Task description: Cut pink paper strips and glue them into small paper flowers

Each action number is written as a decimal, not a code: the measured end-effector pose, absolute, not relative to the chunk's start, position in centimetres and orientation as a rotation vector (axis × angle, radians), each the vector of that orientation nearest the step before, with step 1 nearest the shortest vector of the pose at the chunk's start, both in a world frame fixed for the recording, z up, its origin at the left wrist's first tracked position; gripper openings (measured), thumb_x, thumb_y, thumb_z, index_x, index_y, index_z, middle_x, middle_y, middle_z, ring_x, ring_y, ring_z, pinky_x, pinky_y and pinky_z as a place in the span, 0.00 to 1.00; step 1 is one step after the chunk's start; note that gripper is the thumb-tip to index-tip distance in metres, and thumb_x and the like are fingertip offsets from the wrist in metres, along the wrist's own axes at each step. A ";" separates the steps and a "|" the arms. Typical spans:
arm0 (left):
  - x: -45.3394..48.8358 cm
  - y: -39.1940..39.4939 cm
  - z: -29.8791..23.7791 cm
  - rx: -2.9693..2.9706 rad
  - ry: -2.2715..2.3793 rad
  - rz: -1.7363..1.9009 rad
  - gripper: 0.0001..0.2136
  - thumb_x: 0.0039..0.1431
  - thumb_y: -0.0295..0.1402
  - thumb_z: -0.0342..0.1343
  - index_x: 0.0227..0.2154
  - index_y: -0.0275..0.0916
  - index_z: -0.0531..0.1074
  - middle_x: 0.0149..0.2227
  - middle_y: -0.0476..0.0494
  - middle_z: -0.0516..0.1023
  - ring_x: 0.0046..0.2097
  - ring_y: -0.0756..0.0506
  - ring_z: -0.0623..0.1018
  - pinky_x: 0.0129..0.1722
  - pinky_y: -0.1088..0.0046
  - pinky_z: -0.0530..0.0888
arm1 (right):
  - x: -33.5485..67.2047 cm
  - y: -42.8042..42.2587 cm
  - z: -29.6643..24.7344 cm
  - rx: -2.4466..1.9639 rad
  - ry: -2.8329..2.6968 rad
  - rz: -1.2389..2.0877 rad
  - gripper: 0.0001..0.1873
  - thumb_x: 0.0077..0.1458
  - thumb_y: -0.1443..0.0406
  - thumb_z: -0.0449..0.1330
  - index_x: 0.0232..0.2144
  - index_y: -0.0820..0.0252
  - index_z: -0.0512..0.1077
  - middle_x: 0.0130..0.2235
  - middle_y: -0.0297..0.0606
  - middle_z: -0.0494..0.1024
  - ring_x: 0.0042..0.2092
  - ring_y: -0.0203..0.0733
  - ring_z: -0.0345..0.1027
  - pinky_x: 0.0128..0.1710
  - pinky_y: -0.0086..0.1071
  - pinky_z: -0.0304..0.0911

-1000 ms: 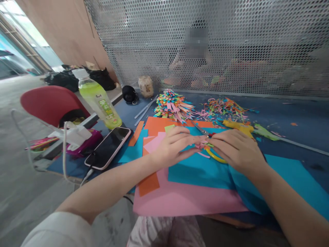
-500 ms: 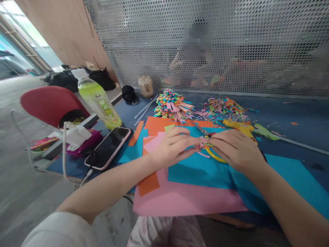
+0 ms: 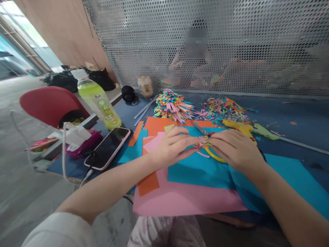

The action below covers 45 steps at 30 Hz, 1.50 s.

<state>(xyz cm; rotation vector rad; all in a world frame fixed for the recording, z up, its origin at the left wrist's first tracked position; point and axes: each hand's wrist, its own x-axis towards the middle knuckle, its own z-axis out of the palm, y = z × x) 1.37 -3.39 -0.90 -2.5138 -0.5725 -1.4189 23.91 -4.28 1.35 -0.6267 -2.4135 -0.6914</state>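
Note:
Between my fingertips is a small bundle of pink and green paper strips [image 3: 200, 145]. My left hand [image 3: 177, 145] pinches it from the left, and my right hand [image 3: 235, 148] pinches it from the right; the fingers hide much of it. Below them lie scissors [image 3: 217, 156] with yellow-and-red handles, partly covered by my right hand, blades pointing away. Under both hands is a blue paper sheet [image 3: 200, 175], on top of a large pink sheet [image 3: 190, 202]. A thin pink strip [image 3: 203, 155] rests on the blue sheet.
Behind the hands stands a cone of colourful fringed paper [image 3: 171, 104], beside a heap of paper shreds [image 3: 226, 107]. A yellow glue gun [image 3: 240, 127] lies right. Left are a phone [image 3: 108, 148] with a cable, a drink bottle [image 3: 99, 99] and a tissue box [image 3: 83, 144]. Perforated metal [image 3: 154, 41] rises behind.

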 end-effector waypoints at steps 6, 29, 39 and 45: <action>1.4 -3.4 -0.9 -2.519 -0.570 -1.436 0.12 0.53 0.32 0.59 0.41 0.39 0.69 0.34 0.48 0.78 0.39 0.50 0.72 0.40 0.73 0.72 | 24.0 -4.2 1.3 -0.628 -2.428 -0.685 0.06 0.55 0.71 0.56 0.37 0.65 0.71 0.35 0.44 0.76 0.37 0.43 0.67 0.37 0.36 0.63; 1.7 -3.2 -0.3 -2.565 -0.659 -1.590 0.21 0.53 0.34 0.59 0.50 0.39 0.64 0.37 0.45 0.79 0.42 0.47 0.74 0.43 0.68 0.72 | 23.3 -4.2 0.4 -0.789 -2.213 0.091 0.02 0.55 0.66 0.57 0.33 0.56 0.69 0.30 0.34 0.76 0.33 0.39 0.72 0.31 0.31 0.67; 1.7 -3.5 -0.7 -2.758 -1.098 -1.855 0.17 0.57 0.36 0.53 0.49 0.40 0.64 0.36 0.44 0.76 0.37 0.49 0.74 0.37 0.71 0.69 | 23.4 -3.8 0.2 -0.833 -2.254 0.021 0.04 0.56 0.66 0.56 0.32 0.60 0.70 0.30 0.35 0.75 0.32 0.37 0.69 0.31 0.30 0.64; 2.0 -2.7 -1.3 -3.350 -2.113 -2.025 0.19 0.57 0.48 0.48 0.25 0.35 0.69 0.22 0.50 0.65 0.24 0.54 0.66 0.21 0.79 0.61 | 24.5 -4.1 1.2 -0.752 -2.337 -0.875 0.09 0.55 0.70 0.57 0.39 0.60 0.73 0.34 0.40 0.77 0.36 0.42 0.69 0.36 0.35 0.62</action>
